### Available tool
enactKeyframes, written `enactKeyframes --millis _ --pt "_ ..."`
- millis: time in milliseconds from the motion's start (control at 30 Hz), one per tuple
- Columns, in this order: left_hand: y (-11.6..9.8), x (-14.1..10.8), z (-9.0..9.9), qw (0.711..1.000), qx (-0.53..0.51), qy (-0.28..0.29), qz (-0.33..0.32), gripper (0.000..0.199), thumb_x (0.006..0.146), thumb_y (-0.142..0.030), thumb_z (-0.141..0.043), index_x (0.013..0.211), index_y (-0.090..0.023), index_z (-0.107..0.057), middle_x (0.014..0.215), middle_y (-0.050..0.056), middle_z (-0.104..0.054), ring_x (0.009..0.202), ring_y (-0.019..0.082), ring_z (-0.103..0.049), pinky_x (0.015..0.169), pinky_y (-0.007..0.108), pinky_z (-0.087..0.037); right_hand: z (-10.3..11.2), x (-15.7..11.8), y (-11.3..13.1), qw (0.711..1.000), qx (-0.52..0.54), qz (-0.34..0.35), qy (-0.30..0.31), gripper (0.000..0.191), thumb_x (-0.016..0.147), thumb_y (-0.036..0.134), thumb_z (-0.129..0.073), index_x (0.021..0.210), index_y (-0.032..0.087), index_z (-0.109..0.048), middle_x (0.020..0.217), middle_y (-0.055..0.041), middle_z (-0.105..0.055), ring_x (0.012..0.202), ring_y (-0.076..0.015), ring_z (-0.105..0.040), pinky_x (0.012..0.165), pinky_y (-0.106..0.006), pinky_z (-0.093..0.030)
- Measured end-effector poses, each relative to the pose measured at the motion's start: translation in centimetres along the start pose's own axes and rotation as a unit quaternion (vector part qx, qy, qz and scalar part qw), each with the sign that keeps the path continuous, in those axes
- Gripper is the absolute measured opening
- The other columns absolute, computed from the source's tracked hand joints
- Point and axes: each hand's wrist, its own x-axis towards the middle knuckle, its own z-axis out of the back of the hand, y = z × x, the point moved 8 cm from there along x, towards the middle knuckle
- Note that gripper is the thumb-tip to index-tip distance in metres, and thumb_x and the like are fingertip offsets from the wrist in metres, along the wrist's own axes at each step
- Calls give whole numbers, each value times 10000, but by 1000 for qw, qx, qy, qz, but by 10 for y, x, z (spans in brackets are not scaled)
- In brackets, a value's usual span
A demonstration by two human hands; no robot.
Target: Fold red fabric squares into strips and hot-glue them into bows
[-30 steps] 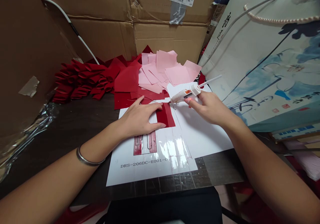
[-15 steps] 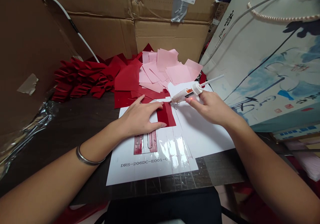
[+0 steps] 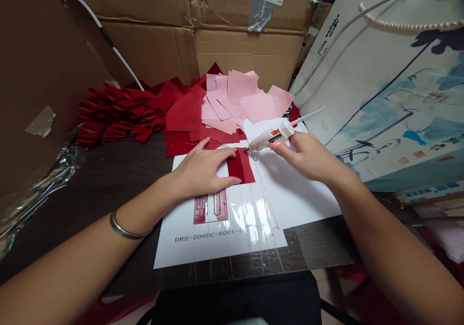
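My right hand [image 3: 308, 157] holds a small white hot glue gun [image 3: 271, 137] with a glue stick in its back end and a lit red lamp. The gun's nozzle sits just above the top edge of a dark red fabric piece [image 3: 241, 166]. My left hand [image 3: 203, 169] lies flat across that piece, its fingers on the fabric, pinning it to a white taped template sheet [image 3: 221, 238]. Loose pink paper squares [image 3: 246, 98] and red fabric squares [image 3: 184, 115] lie just beyond, with a row of folded red fabric pieces [image 3: 112, 115] to the left.
Cardboard boxes [image 3: 246, 49] stand behind the table. A large paper bag [image 3: 384, 88] with a blue ink painting and pearl-string handle leans in on the right. Crumpled clear plastic [image 3: 47, 190] lies at the left edge of the dark table [image 3: 90, 185].
The view shifts very slightly. Both hands stay in place, and the glue gun keeps its position at the top edge of the red piece.
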Motion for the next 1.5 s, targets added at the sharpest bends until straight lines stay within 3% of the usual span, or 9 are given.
enactKeyframes --millis 400,600,767,900,1067,1500 --pt "2 0 -1 1000 -4 -3 4 594 829 -621 -563 1280 -236 -518 1321 50 -608 1203 303 -565 1177 550 -173 3 -3 -4 1000 -17 -19 3 391 901 545 -469 729 198 -523 650 -20 -513 583 -164 -459 560 -317 -301" --pt "1 0 -1 1000 1 -6 3 466 903 -554 -492 1233 -227 -538 1264 44 -643 1169 263 -591 1181 535 -169 4 -2 -1 1000 2 5 6 376 899 535 -481 806 194 -609 680 -24 -549 611 -166 -475 589 -314 -323" --pt "1 1 -2 1000 5 -10 -4 479 882 -554 -527 1228 -221 -531 1278 41 -633 1142 256 -605 1186 532 -158 17 -3 -3 998 62 -1 -6 406 884 519 -526 690 182 -645 530 16 -429 508 -124 -389 529 -297 -291" --pt "1 1 -2 1000 8 -10 -5 490 878 -568 -524 1230 -228 -529 1249 48 -646 1139 263 -606 1179 538 -166 17 -5 -5 993 96 0 63 433 882 538 -531 679 178 -660 493 27 -401 461 -108 -359 481 -291 -264" --pt "0 1 -1 1000 3 -12 -11 476 872 -553 -538 1217 -227 -530 1267 47 -634 1142 264 -604 1178 537 -163 6 -7 -4 983 98 28 155 370 887 518 -537 768 184 -642 539 27 -466 490 -118 -421 508 -288 -310" --pt "0 1 -2 1000 2 -9 -5 480 879 -550 -529 1222 -214 -536 1242 57 -649 1122 256 -613 1175 540 -161 2 -10 3 978 81 61 184 335 880 514 -536 799 200 -621 665 13 -522 574 -124 -424 541 -285 -327"
